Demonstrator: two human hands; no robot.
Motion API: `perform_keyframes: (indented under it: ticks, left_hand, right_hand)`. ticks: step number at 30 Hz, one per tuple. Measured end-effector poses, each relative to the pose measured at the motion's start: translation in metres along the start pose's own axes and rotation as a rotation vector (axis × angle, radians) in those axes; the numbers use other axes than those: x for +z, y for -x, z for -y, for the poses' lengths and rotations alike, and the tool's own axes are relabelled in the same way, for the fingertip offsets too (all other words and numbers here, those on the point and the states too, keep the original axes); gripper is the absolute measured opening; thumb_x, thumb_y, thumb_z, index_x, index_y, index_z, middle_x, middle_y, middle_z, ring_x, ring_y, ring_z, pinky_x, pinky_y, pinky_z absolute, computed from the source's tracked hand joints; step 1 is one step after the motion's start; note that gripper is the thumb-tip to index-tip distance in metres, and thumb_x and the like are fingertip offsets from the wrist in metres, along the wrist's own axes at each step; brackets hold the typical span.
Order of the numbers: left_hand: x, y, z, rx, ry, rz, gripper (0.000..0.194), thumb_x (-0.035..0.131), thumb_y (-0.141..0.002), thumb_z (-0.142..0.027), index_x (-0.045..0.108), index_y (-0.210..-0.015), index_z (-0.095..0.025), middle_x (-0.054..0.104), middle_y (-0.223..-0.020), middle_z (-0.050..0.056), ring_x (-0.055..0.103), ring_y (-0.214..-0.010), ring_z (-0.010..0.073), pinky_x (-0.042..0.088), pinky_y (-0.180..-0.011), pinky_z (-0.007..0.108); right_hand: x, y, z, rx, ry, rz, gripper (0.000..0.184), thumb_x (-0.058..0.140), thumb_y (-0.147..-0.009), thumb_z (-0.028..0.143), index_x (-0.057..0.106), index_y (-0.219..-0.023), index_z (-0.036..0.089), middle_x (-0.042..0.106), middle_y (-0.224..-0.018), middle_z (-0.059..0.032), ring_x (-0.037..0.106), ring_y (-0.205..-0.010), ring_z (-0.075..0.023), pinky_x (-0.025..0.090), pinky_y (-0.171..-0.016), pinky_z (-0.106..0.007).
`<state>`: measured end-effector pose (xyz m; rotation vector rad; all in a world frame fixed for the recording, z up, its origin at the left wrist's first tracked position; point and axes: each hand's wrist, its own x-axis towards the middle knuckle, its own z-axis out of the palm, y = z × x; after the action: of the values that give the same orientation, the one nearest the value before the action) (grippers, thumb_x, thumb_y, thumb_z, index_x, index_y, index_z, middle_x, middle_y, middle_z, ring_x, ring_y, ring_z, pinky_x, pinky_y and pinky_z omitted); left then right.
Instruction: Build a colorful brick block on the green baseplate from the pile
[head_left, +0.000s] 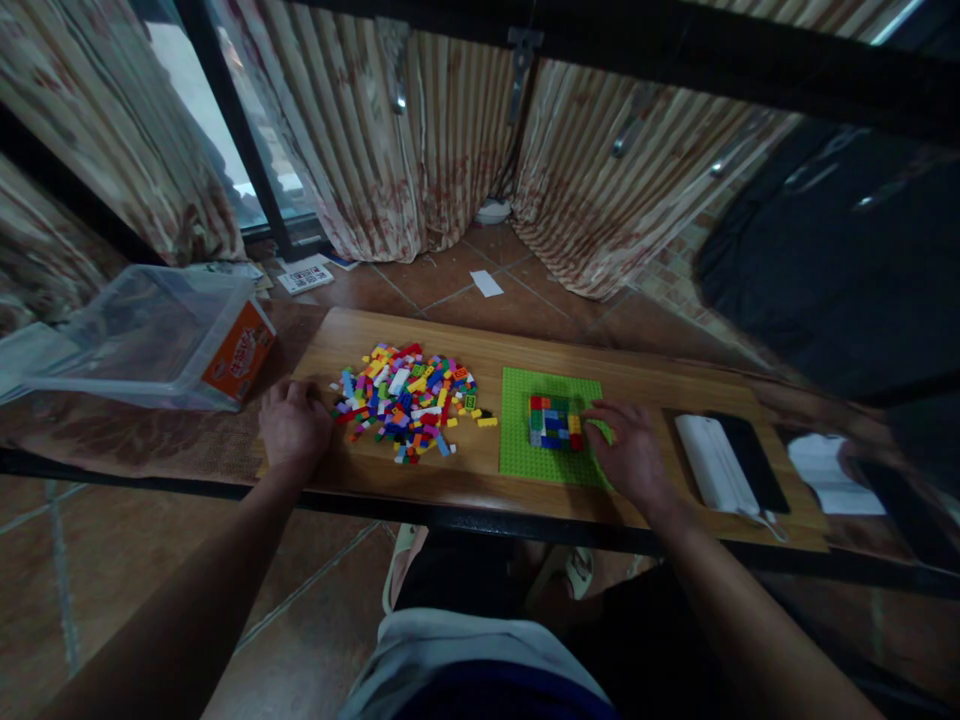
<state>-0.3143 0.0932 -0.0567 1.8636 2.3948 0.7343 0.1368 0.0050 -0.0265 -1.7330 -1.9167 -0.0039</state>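
Note:
A pile of small coloured bricks lies on a wooden board. To its right is a green baseplate with a small block of red, blue, green and yellow bricks built on it. My left hand rests at the left edge of the pile, fingers curled loosely, and I cannot see whether it holds anything. My right hand lies on the right side of the baseplate, its fingertips touching the built block's right edge.
A clear plastic tub with an orange label lies on its side at the left. A white power bank and a black phone sit at the board's right end. Curtains and a tiled floor lie beyond.

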Motion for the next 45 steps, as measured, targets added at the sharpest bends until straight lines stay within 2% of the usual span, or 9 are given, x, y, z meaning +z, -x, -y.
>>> perform_keyframes:
  ticks: [2,4,7,12,19,30,41,45]
  left_hand:
    - [0.001,0.000,0.001,0.006,-0.002,-0.008,0.030,0.046,-0.081,-0.016,0.066,-0.104,-0.014,0.060,-0.111,0.016,0.053,-0.112,0.0323,0.043,-0.098,0.047]
    - [0.001,0.000,0.002,0.020,0.000,-0.019,0.030,0.046,-0.082,-0.016,0.066,-0.104,-0.014,0.060,-0.113,0.017,0.053,-0.112,0.0327,0.043,-0.098,0.047]
    - [0.002,0.000,0.003,0.045,-0.009,-0.026,0.031,0.045,-0.082,-0.016,0.066,-0.105,-0.012,0.059,-0.114,0.019,0.053,-0.111,0.0335,0.044,-0.096,0.048]
    - [0.003,-0.001,0.005,0.054,-0.025,-0.038,0.030,0.047,-0.082,-0.016,0.067,-0.103,-0.011,0.060,-0.111,0.018,0.055,-0.109,0.0325,0.044,-0.095,0.047]
    - [0.007,-0.002,0.008,0.056,-0.027,-0.056,0.028,0.048,-0.080,-0.015,0.067,-0.100,-0.015,0.060,-0.109,0.016,0.054,-0.106,0.0316,0.045,-0.094,0.047]
    - [0.010,-0.003,0.011,0.065,-0.055,-0.052,0.029,0.048,-0.080,-0.015,0.067,-0.101,-0.014,0.060,-0.109,0.015,0.054,-0.106,0.0307,0.044,-0.094,0.045]
    - [0.007,-0.001,0.007,0.086,-0.075,-0.073,0.032,0.046,-0.081,-0.016,0.067,-0.105,-0.012,0.061,-0.109,0.017,0.055,-0.105,0.0317,0.045,-0.091,0.044]
    - [0.005,-0.001,0.006,0.087,-0.078,-0.071,0.031,0.046,-0.080,-0.016,0.067,-0.103,-0.013,0.061,-0.106,0.017,0.055,-0.104,0.0319,0.045,-0.089,0.044]
  right_hand:
    - [0.006,0.005,-0.003,0.181,-0.059,-0.065,0.027,0.054,-0.086,0.036,0.069,-0.102,0.020,0.069,-0.107,-0.0130,0.060,-0.103,-0.0294,0.046,-0.092,-0.050]
    - [0.015,0.008,-0.005,0.343,-0.123,-0.069,0.036,0.056,-0.083,0.040,0.066,-0.108,0.017,0.069,-0.108,-0.0150,0.062,-0.100,-0.0298,0.048,-0.089,-0.049]
    - [0.028,0.010,-0.003,0.459,-0.154,-0.036,0.045,0.058,-0.079,0.041,0.063,-0.115,0.014,0.068,-0.111,-0.0163,0.064,-0.100,-0.0289,0.049,-0.090,-0.047]
    - [0.037,0.007,0.006,0.490,-0.089,-0.013,0.049,0.058,-0.076,0.035,0.060,-0.119,0.012,0.066,-0.115,-0.0169,0.062,-0.106,-0.0288,0.046,-0.096,-0.047]
    - [0.042,0.007,0.014,0.501,-0.033,-0.015,0.046,0.057,-0.075,0.030,0.061,-0.118,0.016,0.066,-0.116,-0.0163,0.061,-0.107,-0.0296,0.046,-0.094,-0.049]
    - [0.050,0.008,0.006,0.528,-0.092,-0.063,0.042,0.060,-0.071,0.027,0.062,-0.113,0.020,0.068,-0.109,-0.0121,0.064,-0.100,-0.0269,0.049,-0.091,-0.045]
    - [0.050,0.007,0.022,0.551,-0.046,-0.047,0.045,0.055,-0.075,0.025,0.060,-0.119,0.018,0.065,-0.117,-0.0157,0.058,-0.111,-0.0309,0.044,-0.095,-0.052]
    - [0.047,0.008,0.021,0.532,-0.125,-0.112,0.046,0.056,-0.075,0.028,0.060,-0.119,0.014,0.066,-0.116,-0.0176,0.059,-0.109,-0.0308,0.043,-0.097,-0.051]
